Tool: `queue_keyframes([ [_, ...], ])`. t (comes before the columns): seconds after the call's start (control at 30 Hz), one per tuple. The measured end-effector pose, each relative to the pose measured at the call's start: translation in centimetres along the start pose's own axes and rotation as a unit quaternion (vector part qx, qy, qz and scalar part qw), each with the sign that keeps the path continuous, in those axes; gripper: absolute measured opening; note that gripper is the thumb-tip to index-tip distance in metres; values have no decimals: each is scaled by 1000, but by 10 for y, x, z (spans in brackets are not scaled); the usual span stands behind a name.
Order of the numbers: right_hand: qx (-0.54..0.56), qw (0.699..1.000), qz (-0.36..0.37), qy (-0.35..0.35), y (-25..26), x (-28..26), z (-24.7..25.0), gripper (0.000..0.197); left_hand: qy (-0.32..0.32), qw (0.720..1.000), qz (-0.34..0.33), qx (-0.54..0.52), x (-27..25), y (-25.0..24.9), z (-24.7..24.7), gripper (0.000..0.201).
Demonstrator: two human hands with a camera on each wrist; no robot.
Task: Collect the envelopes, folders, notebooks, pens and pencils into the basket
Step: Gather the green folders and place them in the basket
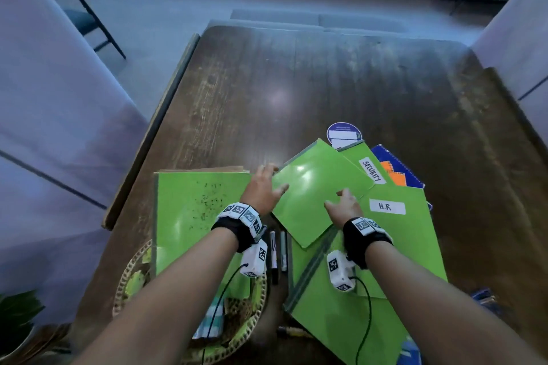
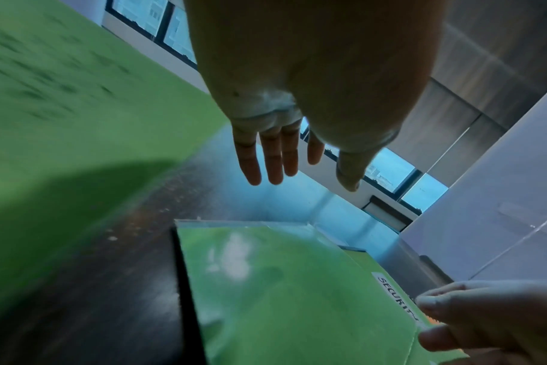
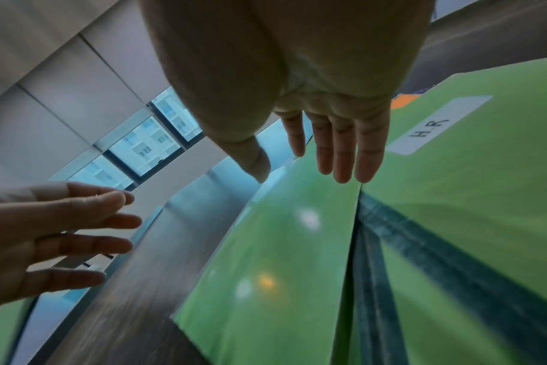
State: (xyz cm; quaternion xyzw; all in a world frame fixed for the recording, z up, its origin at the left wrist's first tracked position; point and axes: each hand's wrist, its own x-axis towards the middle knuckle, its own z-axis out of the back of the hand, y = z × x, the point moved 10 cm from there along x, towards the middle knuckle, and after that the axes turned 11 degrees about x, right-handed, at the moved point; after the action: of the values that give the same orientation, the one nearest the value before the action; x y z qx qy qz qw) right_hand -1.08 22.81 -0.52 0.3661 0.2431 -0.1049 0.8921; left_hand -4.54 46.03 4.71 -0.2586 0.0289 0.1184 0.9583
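Both hands (image 1: 262, 190) spread, seemingly touching top folder (image 1: 314, 187).

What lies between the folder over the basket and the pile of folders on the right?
In the head view, two pens lie on the table in that gap, below the left hand.

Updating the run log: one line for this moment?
left hand: open, at edge of plain glossy green folder | right hand: open over it | woven basket: holds one green folder

free: bare table (image 1: 311, 89) beyond both hands' fingertips | gap: dark strip between left hand (image 1: 262, 190) and right hand (image 1: 345, 204), partly taken by pens (image 1: 278, 252) | blocked: plain folder (image 1: 320, 187) under fingers; basket (image 1: 133, 281) with speckled folder (image 1: 192, 210) left of the left-hand fingers; H.R folder (image 1: 400, 231) right of the right-hand fingers
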Motion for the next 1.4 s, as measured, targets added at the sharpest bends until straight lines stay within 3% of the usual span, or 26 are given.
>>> queue_keyframes([
  [0.17, -16, 998, -55, 9, -27, 36, 32, 65, 82, 996, 22, 29, 46, -24, -44, 60],
  [0.27, -20, 995, -87, 39, -42, 53, 31, 63, 115, 991, 49, 45, 72, -22, -67, 67],
  [0.57, 65, 989, -128, 35, -43, 94, 14, 69, 163, 961, 176, 138, 123, 28, -116, 83],
  [0.8, 55, 991, -124, 8, -36, 117, 12, 68, 150, 942, 242, 179, 129, 53, -108, 77],
  [0.9, 50, 990, -129, -3, -38, 118, 14, 63, 149, 940, 279, 127, 126, 69, -105, 72],
  [0.97, 71, 988, -133, -16, -40, 118, 20, 55, 132, 947, 287, 59, 126, 72, -100, 59],
  [1.13, 154, 982, -102, -44, -33, 109, 41, 46, 61, 966, 246, -49, 119, 57, -63, 31],
  [1.27, 222, 973, -50, -41, -9, 88, 52, 60, 4, 975, 196, -101, 109, 32, -20, 32],
  [1.4, 250, 968, 25, -26, 39, 58, 60, 69, -36, 971, 187, -146, 89, 23, 23, 28],
])
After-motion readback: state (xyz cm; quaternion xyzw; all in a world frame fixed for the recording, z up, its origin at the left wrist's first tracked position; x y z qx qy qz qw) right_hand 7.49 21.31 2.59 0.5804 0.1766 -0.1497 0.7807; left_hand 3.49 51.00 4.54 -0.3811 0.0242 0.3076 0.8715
